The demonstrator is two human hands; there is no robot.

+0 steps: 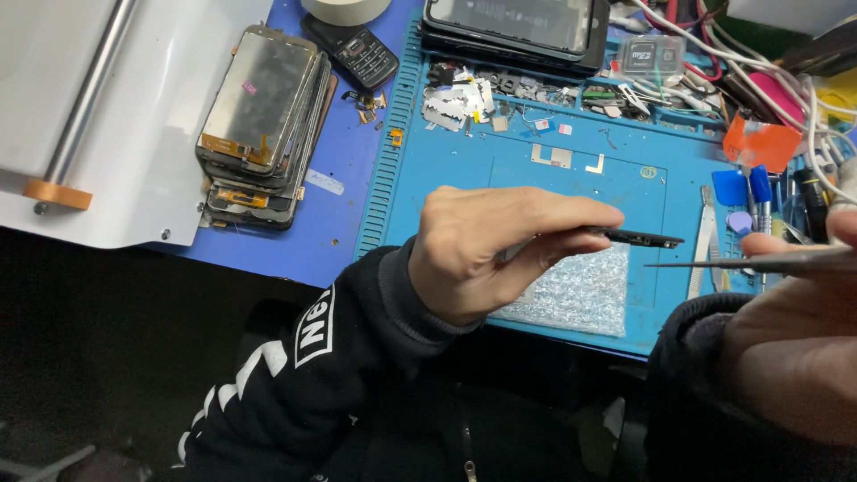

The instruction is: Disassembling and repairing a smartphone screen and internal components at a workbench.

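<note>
I held a thin, dark strip of phone part (pixel 638 237) out over the blue repair mat (pixel 446 170), above a square of bubble wrap (pixel 571 293). It was narrow and flat, black and stiff-looking, and only its far end showed past my fingers. My left hand (pixel 495 250) was closed around it, thumb under, fingers curled over the top. My right hand (pixel 794 330) was pinched shut on slim metal tweezers (pixel 759 261), whose point reached toward the tip of the strip but stood just apart from it.

By my reckoning I was at the fine picking stage, working something at the end of that strip. The next move, I judged, called for a steady left hand and a slow, light approach of the tweezer point.

The mat was ribbed rubber with shallow trays along its far edge, where small metal scraps (pixel 455 103) and odd bits lay scattered. A dark phone (pixel 513 27) lay face up beyond them. To the left on the blue table sat a stack of bare phone screens (pixel 259 125), glassy with orange flex tabs, beside a small keypad handset (pixel 361 54). Blue-handled tools (pixel 754 192) stood near my right hand.
</note>
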